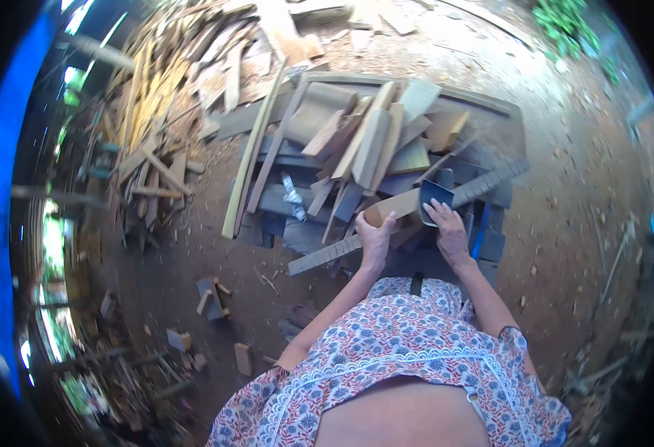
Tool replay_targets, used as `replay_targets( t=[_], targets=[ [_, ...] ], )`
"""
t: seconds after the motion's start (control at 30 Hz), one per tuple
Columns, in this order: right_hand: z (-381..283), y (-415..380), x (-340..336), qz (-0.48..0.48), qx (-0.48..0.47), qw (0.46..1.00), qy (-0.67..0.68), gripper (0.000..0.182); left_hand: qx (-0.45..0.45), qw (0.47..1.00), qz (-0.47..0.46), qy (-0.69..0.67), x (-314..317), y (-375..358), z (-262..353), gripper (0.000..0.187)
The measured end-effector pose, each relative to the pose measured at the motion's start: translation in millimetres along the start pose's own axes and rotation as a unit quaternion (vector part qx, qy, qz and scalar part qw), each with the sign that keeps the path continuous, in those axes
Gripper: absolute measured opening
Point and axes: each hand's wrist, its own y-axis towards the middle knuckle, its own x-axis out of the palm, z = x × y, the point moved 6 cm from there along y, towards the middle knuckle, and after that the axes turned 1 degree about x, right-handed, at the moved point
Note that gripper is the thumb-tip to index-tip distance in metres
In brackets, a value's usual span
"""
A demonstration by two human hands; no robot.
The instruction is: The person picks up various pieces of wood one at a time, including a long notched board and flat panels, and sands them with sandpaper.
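My left hand (375, 238) grips the near end of a short pale wooden block (395, 205) that lies on a heap of cut wood. My right hand (448, 227) rests just to its right, fingers closed on a dark flat blade-like piece (435, 195) standing against the block. A long notched plank (325, 255) runs under both hands, from lower left up toward the right. Both arms reach forward from a flowered garment at the bottom of the view.
The heap of boards and offcuts (364, 141) lies on dark planks ahead. A larger pile of scrap timber (156, 119) fills the left. Small wood chunks (211, 298) dot the dirt ground at lower left. Bare earth (580, 194) stretches to the right.
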Motion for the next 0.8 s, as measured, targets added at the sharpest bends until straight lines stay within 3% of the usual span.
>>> replay_targets(
  t=[0.1, 0.2, 0.3, 0.37, 0.4, 0.47, 0.53, 0.6, 0.7, 0.77, 0.8],
  targets=[
    [-34, 5, -12, -0.005, -0.083, 0.996, 0.031, 0.060, -0.023, 0.997, 0.019, -0.065, -2, 5, -18, 0.078],
    [-36, 5, 0, 0.004, -0.098, 0.995, 0.015, 0.059, -0.086, 0.986, 0.012, -0.143, -16, -4, 3, 0.076],
    [-21, 7, -2, 0.008, -0.041, 0.999, 0.015, 0.059, -0.171, 0.960, -0.024, -0.221, -42, -16, 1, 0.077],
    [-12, 8, -9, 0.006, 0.021, 0.999, 0.043, 0.056, -0.207, 0.896, -0.050, -0.390, -68, -23, 15, 0.073],
    [-16, 8, -12, 0.004, 0.014, 0.999, 0.045, 0.056, -0.223, 0.880, -0.017, -0.419, -86, -21, 22, 0.074],
    [-17, 4, -21, 0.031, 0.073, 0.987, 0.140, 0.051, -0.193, 0.855, 0.031, -0.481, -126, 7, 17, 0.070],
    [-27, 0, -23, 0.034, 0.078, 0.985, 0.148, 0.046, -0.157, 0.832, 0.060, -0.528, -163, 51, 15, 0.068],
    [-35, -4, -26, 0.036, 0.091, 0.984, 0.146, 0.045, -0.209, 0.801, 0.007, -0.560, -197, 112, -7, 0.067],
    [-48, -11, -20, 0.036, 0.130, 0.976, 0.168, 0.040, -0.255, 0.813, -0.019, -0.523, -226, 189, -36, 0.069],
    [-57, -17, -17, 0.026, 0.161, 0.971, 0.177, 0.037, -0.345, 0.790, 0.065, -0.503, -231, 223, -54, 0.073],
    [-64, -18, -18, 0.028, 0.163, 0.972, 0.169, 0.037, -0.350, 0.787, 0.059, -0.505, -230, 242, -64, 0.073]
  ],
)
